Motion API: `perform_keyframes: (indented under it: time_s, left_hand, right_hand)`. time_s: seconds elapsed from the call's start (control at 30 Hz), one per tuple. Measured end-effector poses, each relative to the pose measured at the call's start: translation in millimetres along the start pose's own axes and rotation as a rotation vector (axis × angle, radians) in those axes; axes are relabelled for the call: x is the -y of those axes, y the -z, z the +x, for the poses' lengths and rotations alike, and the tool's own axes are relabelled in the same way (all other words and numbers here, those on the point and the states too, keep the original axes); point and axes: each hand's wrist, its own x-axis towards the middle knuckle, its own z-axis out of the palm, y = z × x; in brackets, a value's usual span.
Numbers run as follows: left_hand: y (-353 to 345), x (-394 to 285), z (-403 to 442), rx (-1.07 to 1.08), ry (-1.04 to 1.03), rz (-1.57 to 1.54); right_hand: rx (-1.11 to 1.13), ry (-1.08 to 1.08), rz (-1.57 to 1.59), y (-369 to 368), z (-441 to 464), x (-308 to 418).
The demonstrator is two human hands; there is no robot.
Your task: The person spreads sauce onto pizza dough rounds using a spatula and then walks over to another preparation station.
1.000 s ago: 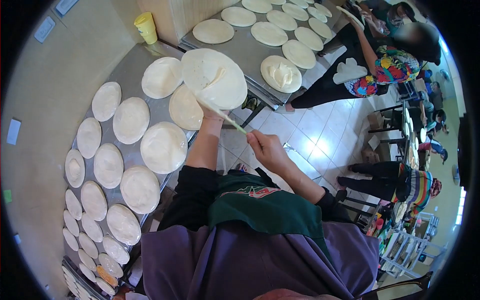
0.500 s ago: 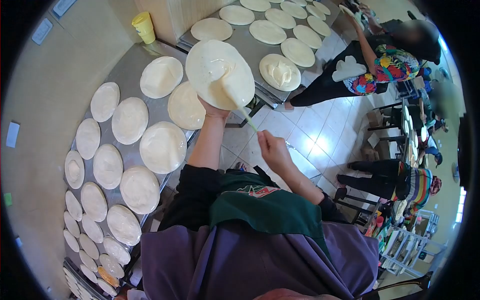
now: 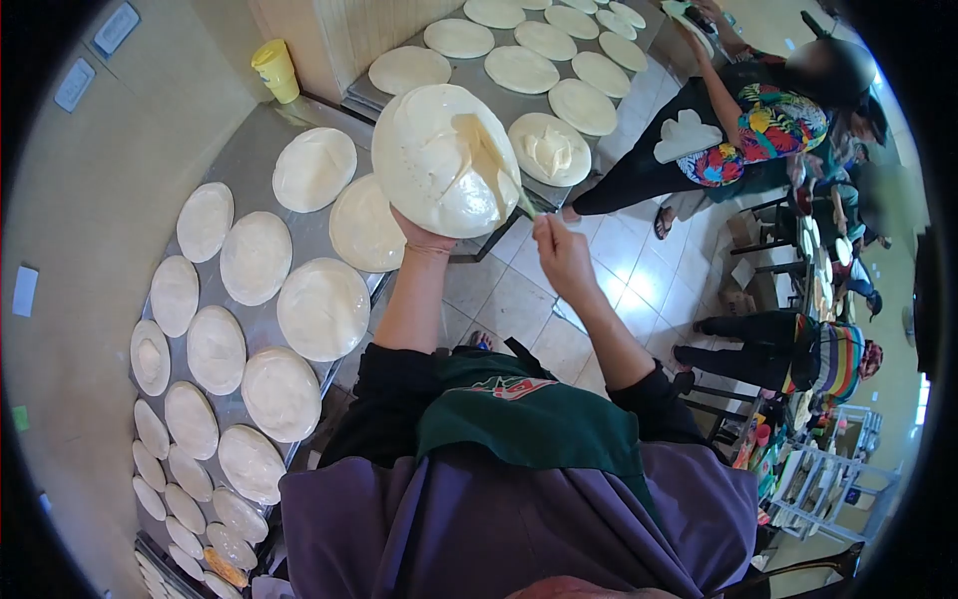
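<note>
My left hand (image 3: 425, 236) holds up a round pale disc (image 3: 414, 150) from beneath, its fingers mostly hidden under it. A glossy cream-coloured spread lies over the disc's top, thickest at the middle and lower right. In my right hand (image 3: 563, 256) is the thin light green handle of a spatula (image 3: 528, 205), fingers closed round it. Its blade rests against the right part of the disc, partly covered in spread. Just right of the held disc, another round disc (image 3: 550, 150) with a swirled heap of spread lies on the back table.
Many similar discs lie on the left metal table (image 3: 254, 130) and the back table (image 3: 479, 100). A yellow cup (image 3: 275, 70) stands in the back corner. Co-workers, one in a floral top (image 3: 778, 120), one in a striped top (image 3: 838, 354), stand at right. A rack (image 3: 828, 479) is lower right.
My right hand has moved up and slightly right with the spatula, whose blade has gone from the disc's middle to its right side. The disc is tilted differently, and spread now reaches its lower right.
</note>
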Motion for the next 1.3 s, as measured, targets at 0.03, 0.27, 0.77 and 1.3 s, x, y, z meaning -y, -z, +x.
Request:
perform_keyframes:
  time_s: [0.03, 0.27, 0.77, 1.3]
  left_hand:
    - [0, 0, 1, 0.000, -0.003, 0.000]
    - [-17, 1, 0, -0.161, -0.001, 0.232]
    - [-21, -4, -14, 0.120, 0.094, -0.067]
    - [23, 9, -8, -0.034, 0.250, 0.146]
  right_hand:
    - [0.040, -0.033, 0.030, -4, -5, 4]
    - [0.212, 0.011, 0.036, -15, -34, 37]
    - [0.036, -0.039, 0.122, -10, 3, 10]
    - [0.711, -0.455, 0.886, -18, -43, 16]
